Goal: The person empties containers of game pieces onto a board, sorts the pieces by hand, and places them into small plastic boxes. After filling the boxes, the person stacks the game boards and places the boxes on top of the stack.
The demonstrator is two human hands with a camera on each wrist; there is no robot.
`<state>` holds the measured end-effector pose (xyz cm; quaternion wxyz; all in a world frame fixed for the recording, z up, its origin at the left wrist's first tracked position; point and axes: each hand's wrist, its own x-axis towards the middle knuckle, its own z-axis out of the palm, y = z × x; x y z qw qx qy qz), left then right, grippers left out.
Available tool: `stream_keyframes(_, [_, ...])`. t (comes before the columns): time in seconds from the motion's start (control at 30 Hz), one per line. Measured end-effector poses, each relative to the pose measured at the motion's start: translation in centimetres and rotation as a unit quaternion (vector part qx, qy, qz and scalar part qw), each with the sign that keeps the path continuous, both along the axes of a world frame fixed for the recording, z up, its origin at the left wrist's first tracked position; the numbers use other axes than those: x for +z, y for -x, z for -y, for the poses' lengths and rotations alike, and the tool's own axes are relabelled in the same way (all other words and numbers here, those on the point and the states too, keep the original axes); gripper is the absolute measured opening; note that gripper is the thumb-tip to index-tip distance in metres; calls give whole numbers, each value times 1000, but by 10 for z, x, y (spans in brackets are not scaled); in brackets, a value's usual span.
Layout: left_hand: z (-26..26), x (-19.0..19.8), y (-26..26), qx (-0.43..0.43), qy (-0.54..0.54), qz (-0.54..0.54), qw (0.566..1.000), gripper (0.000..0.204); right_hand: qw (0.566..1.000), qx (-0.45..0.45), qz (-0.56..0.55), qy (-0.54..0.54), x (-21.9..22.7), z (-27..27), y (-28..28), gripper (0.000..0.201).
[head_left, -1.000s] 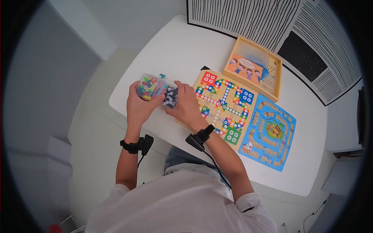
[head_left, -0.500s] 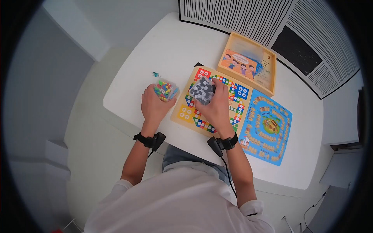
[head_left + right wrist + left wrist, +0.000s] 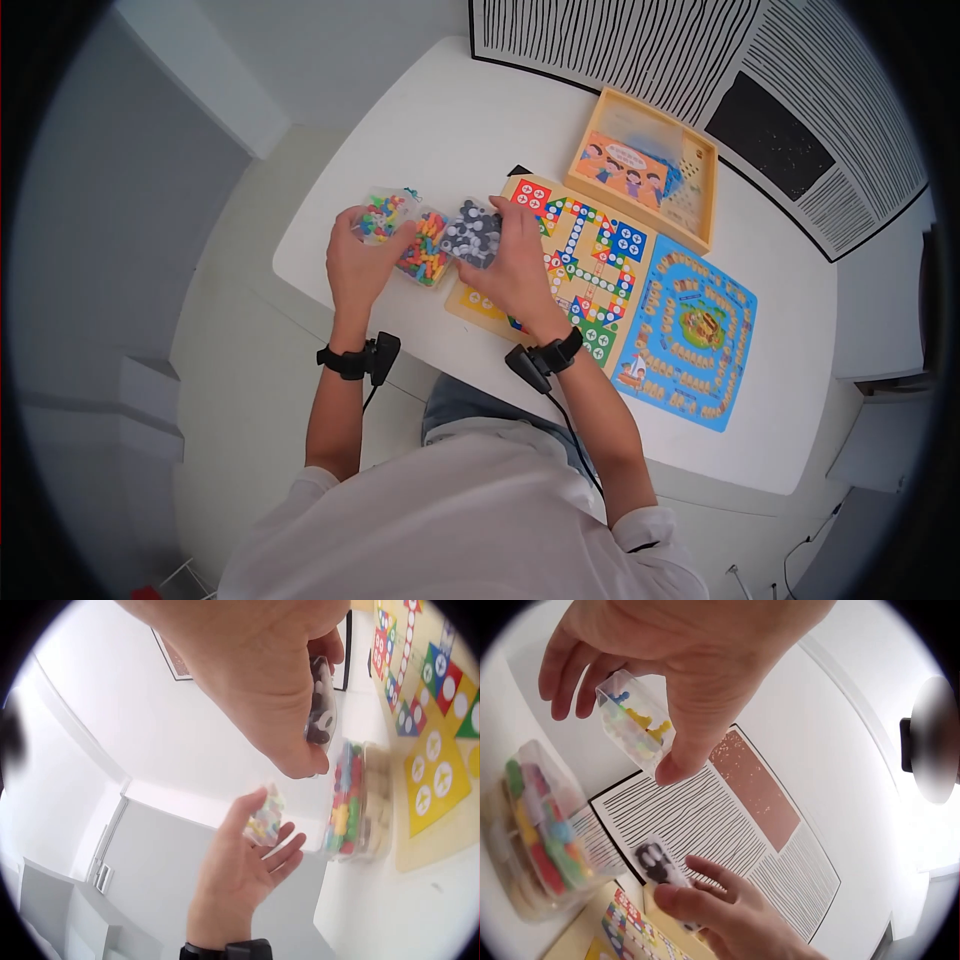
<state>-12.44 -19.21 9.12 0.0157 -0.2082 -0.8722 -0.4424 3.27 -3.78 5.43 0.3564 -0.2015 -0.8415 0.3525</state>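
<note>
My left hand [image 3: 362, 265] grips a small clear plastic box [image 3: 384, 217] of coloured game pieces between thumb and fingers, raised above the table. Yellow and blue pawns show through its wall in the left wrist view. With my right hand [image 3: 515, 265] I hold another clear box [image 3: 472, 232], filled with black and white pieces, by its sides. Between the two hands a clear box of bright pieces [image 3: 425, 248] stands on the table. In the right wrist view, a layer of beige pieces [image 3: 377, 799] shows at the bottom of that stack.
A wooden ludo board [image 3: 585, 275] lies right of the boxes, with a blue game sheet [image 3: 690, 335] alongside. Behind them a wooden tray [image 3: 712, 205] holds an orange picture card [image 3: 622, 168]. A small teal object [image 3: 411, 191] lies behind the left box. Striped pictures [image 3: 600, 35] stand at the table's back.
The left hand has lifted its box off to the left, uncovering the box of bright pieces. My right hand carried the black-and-white box over the board, then back left beside the stack.
</note>
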Motion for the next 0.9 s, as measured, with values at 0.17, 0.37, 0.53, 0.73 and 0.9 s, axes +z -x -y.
stream_keyframes(0.17, [-1,27,-12,-43,-19,59,997,88,1000,18,4,-2,-3,32,48,94])
stream_keyframes(0.37, [-17,7,-29,-50,76,31,995,84,999,24,11,30,-10,28,43,107])
stream_keyframes(0.53, [-22,-4,-34,-60,91,-3,994,88,996,26,72,52,3,9,-24,120])
stream_keyframes(0.73, [-24,-15,-44,-67,95,-52,992,105,990,-50,125,-34,-9,-18,-126,110])
stream_keyframes(0.9, [-14,-46,-39,-99,34,-48,993,122,965,-153,194,-87,-52,-51,-208,95])
